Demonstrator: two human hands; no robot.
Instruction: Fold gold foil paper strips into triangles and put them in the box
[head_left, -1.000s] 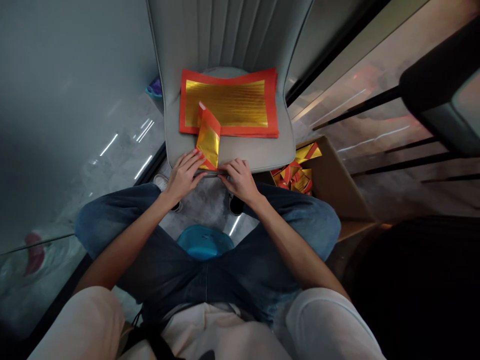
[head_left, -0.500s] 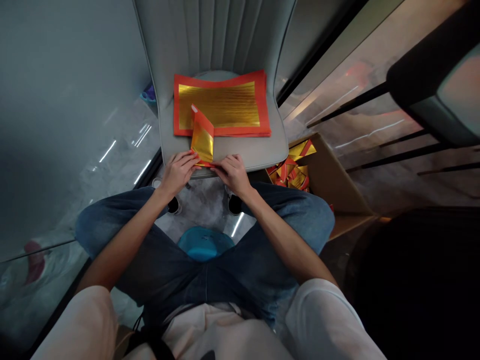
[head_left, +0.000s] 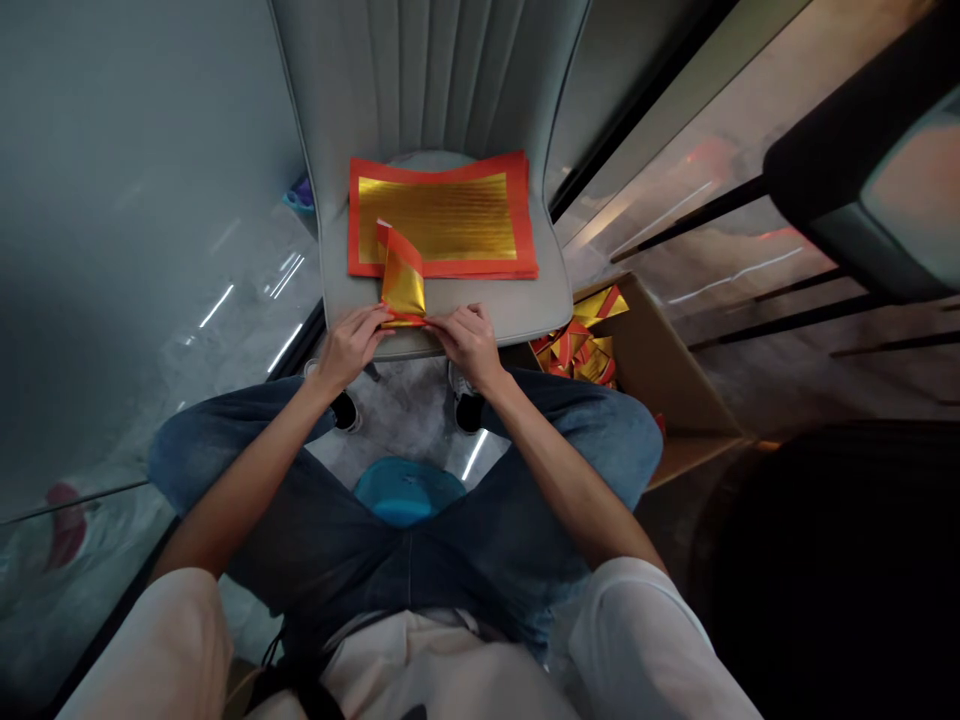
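Observation:
A folded sheet of gold paper with a red border (head_left: pixel 403 283) stands up at the front edge of a grey chair seat (head_left: pixel 495 300). My left hand (head_left: pixel 349 346) pinches its near left end, fingers closed on it. On the near right end, my right hand (head_left: pixel 469 342) presses with its fingers closed on the fold. Behind the folded sheet lies a flat stack of the same gold and red paper (head_left: pixel 442 215) on the seat.
A cardboard box (head_left: pixel 660 365) with several folded gold and red pieces (head_left: pixel 581 350) stands on the floor to the right of the chair. I sit on a blue stool (head_left: pixel 409 490), knees apart. A dark chair (head_left: pixel 862 190) is at the upper right.
Both hands have stayed on the near end of the folded sheet and worked the fold tighter. The standing flap looks narrower. The view has shifted slightly.

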